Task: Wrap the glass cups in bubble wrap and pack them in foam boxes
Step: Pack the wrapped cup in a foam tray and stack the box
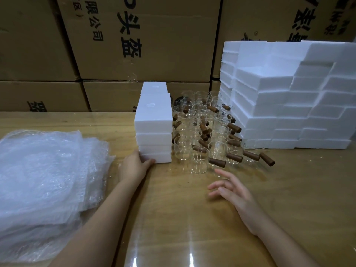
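1. Left hand [137,164]: it sits at the foot of the foam box stack [154,122]. The thumb lies across the front of the lowest box and the fingers go round its left side, mostly hidden. We read this as a grip on the bottom box alone.
2. Right hand [229,189]: the fingers are spread and relaxed and hold nothing. It hovers over the wooden table [192,228], near the front cups.
3. Glass cups [202,132]: all are unwrapped and crowded together between the stack and the big foam pile [289,105]. Their brown wooden handles [217,162] jut out at every angle.
4. Risk, stack: it is tall and narrow, and its upper boxes sit offset from the lower ones. We judge that a tug or shove at the base could tip the top boxes rightward onto the cups just beside it.
5. Risk, reach: a hand going into the cluster may snag a handle and knock one cup into the next. The cups stand close enough to strike each other.
6. Risk, surface: the table top looks glossy, so a nudged cup may slide rather than stay put.
7. Bubble wrap sheets [44,180]: these are piled at far left, well apart from the cups, with the stack in between. A bare cup carried across could clip the stack.
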Demonstrator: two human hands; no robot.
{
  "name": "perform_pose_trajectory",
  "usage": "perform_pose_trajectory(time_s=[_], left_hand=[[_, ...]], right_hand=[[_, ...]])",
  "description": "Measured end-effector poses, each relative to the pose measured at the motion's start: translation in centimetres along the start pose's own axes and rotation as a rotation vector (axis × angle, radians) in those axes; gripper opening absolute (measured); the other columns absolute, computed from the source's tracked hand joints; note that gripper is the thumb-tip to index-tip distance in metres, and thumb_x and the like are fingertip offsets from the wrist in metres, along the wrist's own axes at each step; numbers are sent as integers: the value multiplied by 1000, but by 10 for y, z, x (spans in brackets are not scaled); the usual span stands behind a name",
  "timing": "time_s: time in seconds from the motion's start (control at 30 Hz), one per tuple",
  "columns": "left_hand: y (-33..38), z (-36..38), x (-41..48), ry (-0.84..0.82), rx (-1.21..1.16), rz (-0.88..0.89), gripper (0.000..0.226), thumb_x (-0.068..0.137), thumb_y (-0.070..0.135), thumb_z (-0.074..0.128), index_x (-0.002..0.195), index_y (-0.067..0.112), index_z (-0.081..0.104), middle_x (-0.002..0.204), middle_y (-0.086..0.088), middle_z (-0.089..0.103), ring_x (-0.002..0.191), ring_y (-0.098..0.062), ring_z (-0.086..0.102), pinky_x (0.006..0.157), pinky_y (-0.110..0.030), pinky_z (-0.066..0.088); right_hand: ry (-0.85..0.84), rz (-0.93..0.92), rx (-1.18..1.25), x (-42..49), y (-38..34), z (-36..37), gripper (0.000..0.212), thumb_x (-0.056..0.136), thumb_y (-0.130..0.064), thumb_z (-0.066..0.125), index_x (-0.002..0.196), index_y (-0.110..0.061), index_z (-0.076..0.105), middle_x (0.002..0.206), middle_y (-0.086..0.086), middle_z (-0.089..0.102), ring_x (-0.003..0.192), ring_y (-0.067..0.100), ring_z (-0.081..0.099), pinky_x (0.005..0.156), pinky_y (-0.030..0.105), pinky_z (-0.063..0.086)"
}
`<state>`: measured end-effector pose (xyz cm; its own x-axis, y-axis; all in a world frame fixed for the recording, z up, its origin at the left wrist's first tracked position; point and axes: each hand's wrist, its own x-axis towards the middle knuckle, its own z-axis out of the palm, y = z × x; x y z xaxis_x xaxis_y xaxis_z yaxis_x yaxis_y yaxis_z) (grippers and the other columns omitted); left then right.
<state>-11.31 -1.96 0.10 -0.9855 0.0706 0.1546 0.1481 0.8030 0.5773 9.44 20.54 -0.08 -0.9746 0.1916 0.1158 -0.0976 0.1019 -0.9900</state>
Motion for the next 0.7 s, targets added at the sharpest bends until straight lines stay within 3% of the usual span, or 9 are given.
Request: perform_pose_trajectory(time_s=[0.43, 0.7], left_hand=[[13, 12, 28, 10, 67, -88, 43, 87, 53, 59, 115, 21, 53, 114, 0, 65, 114, -26, 55, 101, -47, 30], [14, 17, 47, 16, 111, -84, 45, 86, 55, 59, 116, 21, 53, 113, -1, 64, 114, -26, 52, 99, -46, 33]], right_hand=[[6, -9, 9, -1, -3, 2, 52, 78, -24, 58, 129, -19, 48, 96, 9, 70, 89, 23, 68, 80, 20, 49], [-1, -10, 26, -2, -1, 2, 54, 77, -24, 60, 129, -16, 48, 96, 12, 69, 89, 25, 68, 80, 21, 49]])
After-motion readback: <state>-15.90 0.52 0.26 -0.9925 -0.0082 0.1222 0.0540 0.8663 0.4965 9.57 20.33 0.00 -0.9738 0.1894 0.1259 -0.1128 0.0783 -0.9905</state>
